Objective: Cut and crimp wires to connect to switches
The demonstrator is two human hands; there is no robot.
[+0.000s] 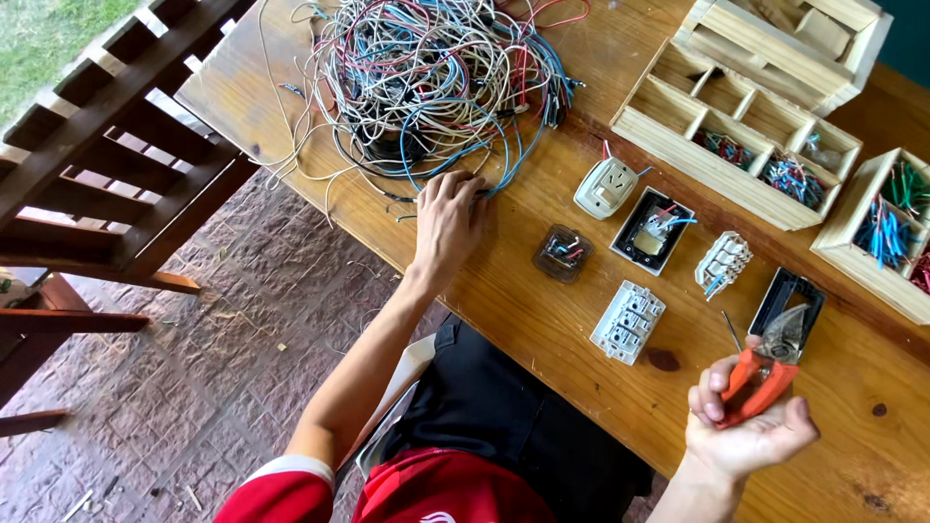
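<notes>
My left hand [448, 225] reaches out to the near edge of a big tangle of white, blue, red and black wires [431, 82], its fingers curled into the strands. My right hand [748, 421] holds orange-handled pliers [765, 373] over the near right part of the wooden table [542, 300], jaws pointing away from me. Between the hands lie several electrical parts: a white socket [605, 187], a black-framed switch module [651, 230], a small clear box [563, 253], a white switch block [627, 322], a white terminal piece [723, 262] and a black frame [787, 295].
A compartmented wooden tray [722, 136] with cut wire bits stands at the far right, a wooden box [785, 44] behind it, another wire-filled tray [886, 228] at the right edge. A wooden stair [107, 145] rises at left over a paved floor [184, 387].
</notes>
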